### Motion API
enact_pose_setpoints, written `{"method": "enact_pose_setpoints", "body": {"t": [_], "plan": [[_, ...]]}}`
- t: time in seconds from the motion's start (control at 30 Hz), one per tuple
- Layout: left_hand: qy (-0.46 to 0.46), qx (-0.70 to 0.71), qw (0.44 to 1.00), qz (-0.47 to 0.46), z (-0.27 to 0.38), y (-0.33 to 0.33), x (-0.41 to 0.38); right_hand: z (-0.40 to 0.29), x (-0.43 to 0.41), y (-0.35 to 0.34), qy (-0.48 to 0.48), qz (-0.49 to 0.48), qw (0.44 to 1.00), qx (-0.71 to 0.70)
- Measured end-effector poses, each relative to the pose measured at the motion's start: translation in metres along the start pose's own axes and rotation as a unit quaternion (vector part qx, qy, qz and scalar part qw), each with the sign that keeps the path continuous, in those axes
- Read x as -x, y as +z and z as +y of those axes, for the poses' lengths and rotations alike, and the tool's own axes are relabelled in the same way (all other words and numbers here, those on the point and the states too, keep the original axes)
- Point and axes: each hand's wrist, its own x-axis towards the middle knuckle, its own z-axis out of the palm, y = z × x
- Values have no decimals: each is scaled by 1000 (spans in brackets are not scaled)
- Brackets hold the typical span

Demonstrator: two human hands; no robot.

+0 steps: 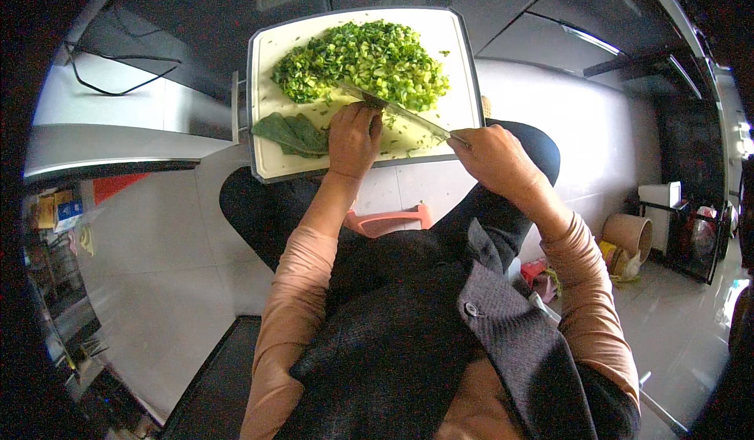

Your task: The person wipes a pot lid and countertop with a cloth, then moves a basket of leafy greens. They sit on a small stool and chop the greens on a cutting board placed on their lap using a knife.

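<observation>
A white cutting board with a dark rim lies in front of my knees. Heaped across its far half are finely chopped greens. My right hand grips a kitchen knife by its handle, the blade slanting to the far left along the near edge of the heap. Just left of the blade, my left hand has its fingers curled down on a leafy green. That dark leaf spreads out to the left from beneath the hand; the part under my fingers is hidden. Small green bits lie scattered near the blade.
Dark cabinet fronts stand beyond the board. On the tiled floor between my legs shows a pink plastic handle. To the right are a tipped-over brown cylindrical container and a white bin. Shelves with boxes stand at left.
</observation>
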Motion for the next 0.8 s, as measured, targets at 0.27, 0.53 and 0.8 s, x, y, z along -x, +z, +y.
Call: {"method": "enact_pose_setpoints", "body": {"t": [0.27, 0.53, 0.8], "plan": [[-11, 13, 1000, -10, -1, 1, 4, -4, -6, -13, 25, -74, 996, 31], [10, -5, 1000, -5, 1, -3, 2, -20, -50, 32, -3, -26, 1000, -9], [-13, 0, 1000, -15, 4, -5, 1, -26, -61, 36, 7, -21, 1000, -11]]}}
